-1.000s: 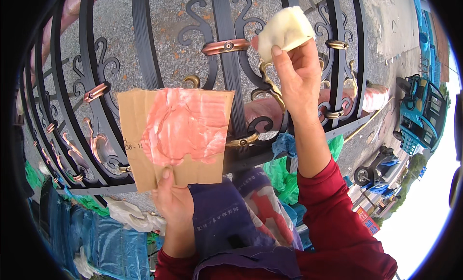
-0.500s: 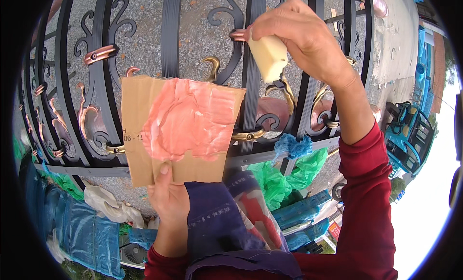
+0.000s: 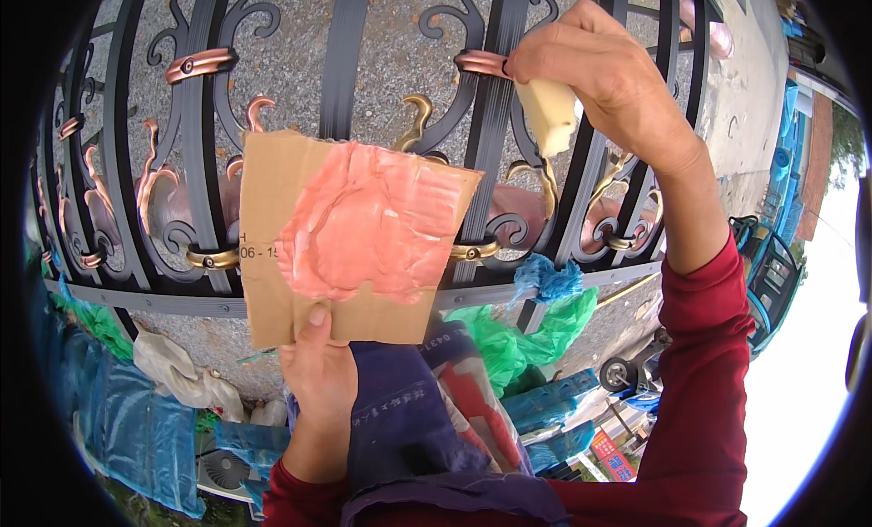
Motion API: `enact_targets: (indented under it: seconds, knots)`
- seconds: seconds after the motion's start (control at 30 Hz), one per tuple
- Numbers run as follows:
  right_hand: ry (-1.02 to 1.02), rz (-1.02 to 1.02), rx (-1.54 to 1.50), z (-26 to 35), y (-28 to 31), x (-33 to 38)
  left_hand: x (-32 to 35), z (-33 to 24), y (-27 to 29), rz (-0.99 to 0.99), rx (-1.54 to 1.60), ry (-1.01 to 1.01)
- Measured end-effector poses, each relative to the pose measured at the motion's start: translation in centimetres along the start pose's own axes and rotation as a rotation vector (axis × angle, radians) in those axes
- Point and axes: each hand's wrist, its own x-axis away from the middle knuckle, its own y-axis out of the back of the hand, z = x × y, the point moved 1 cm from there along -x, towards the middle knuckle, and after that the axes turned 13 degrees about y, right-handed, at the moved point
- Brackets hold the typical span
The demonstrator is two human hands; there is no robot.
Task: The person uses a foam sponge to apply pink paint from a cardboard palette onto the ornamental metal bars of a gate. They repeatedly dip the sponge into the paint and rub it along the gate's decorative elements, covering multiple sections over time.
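**A:** What is each hand doing?

**B:** The left hand (image 3: 318,377) is closed on the lower edge of a piece of brown cardboard (image 3: 350,241), thumb pressed flat on its front. The cardboard stands upright above that hand, and a thick patch of pink paste (image 3: 368,223) covers most of its face.

**A:** And the other one?

**B:** The right hand (image 3: 604,78) is raised to the upper right, fingers curled shut around a pale yellow sponge (image 3: 552,114). The sponge sticks out below the palm, toward the cardboard but well apart from it.

**A:** What is the sponge near?

**B:** It sits against a black wrought-iron railing (image 3: 350,55) with curling scrollwork, just beside a copper-coloured collar (image 3: 481,64) on one bar, which the fingertips touch.

**A:** Anything behind?

**B:** Through the bars, grey gravelled ground; below, green plastic bags (image 3: 522,341).
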Motion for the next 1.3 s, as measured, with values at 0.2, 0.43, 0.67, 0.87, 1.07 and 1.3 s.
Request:
enact_targets:
  seconds: [0.2,0.43,0.67,0.87,1.07,1.3]
  knots:
    - [0.043,-0.079,-0.108,0.0,-0.3,-0.3,-0.2,0.5,-0.3,0.002,0.066,0.007]
    - [-0.047,-0.15,-0.072,0.1,0.8,3.3,-0.6,0.3,-0.6,0.011,-0.01,0.03]
    - [-0.301,-0.484,-0.556,4.9,-0.8,5.5,-2.1,1.2,-4.1,0.0,-0.032,0.064]
    - [-0.385,-0.433,-0.562,8.3,-3.0,6.0,-2.7,1.8,-5.5,-0.006,-0.057,0.112]
    - [-0.409,-0.393,-0.502,9.9,-4.4,5.1,-2.9,2.6,-6.0,0.076,-0.038,0.081]
    - [-0.405,-0.311,-0.377,10.2,-3.8,5.4,-2.6,3.7,-6.0,0.084,-0.01,0.011]
